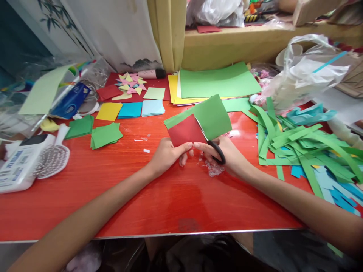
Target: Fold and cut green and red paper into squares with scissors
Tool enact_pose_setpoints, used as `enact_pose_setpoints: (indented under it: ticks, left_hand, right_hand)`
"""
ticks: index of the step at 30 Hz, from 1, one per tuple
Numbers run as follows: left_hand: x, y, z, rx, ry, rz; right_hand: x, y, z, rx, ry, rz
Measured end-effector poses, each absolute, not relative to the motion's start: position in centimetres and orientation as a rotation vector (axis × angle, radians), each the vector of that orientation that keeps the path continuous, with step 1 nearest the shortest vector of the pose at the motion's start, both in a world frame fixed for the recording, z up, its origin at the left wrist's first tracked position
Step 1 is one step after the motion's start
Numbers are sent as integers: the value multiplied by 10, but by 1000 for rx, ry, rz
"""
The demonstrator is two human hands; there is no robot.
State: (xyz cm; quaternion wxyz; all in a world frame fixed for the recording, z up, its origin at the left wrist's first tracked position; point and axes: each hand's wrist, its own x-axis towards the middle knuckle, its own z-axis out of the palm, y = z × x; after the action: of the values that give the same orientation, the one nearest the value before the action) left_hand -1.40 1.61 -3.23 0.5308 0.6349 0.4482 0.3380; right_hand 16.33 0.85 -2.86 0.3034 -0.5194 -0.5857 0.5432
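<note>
My left hand pinches the lower edge of a red paper square, which lies over a larger piece of green paper. In my right hand are black-handled scissors. Their blades run along the right edge of the red square, with the green paper around them. Thumb and fingertips of both hands meet near the bottom of the red square. Below the right hand lie some clear plastic scraps on the red table.
Green squares, yellow squares and blue squares sit at the back left. Green sheets lie behind. Cut green strips heap at the right by a plastic bag. A hairbrush and white bottle lie left.
</note>
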Motion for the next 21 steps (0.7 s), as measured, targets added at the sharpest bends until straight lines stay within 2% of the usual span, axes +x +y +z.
enact_pose_setpoints:
  ticks: [9, 17, 21]
  left_hand:
    - [-15, 18, -35, 1456, 1031, 817]
    - [-17, 23, -37, 1224, 1001, 970]
    - [-19, 27, -39, 1133, 978, 1040]
  right_hand:
    - [163, 9, -28, -1371, -1515, 1505]
    - [177, 21, -19, -1293, -1581, 1794]
    - [190, 30, -13, -1317, -1734, 1741]
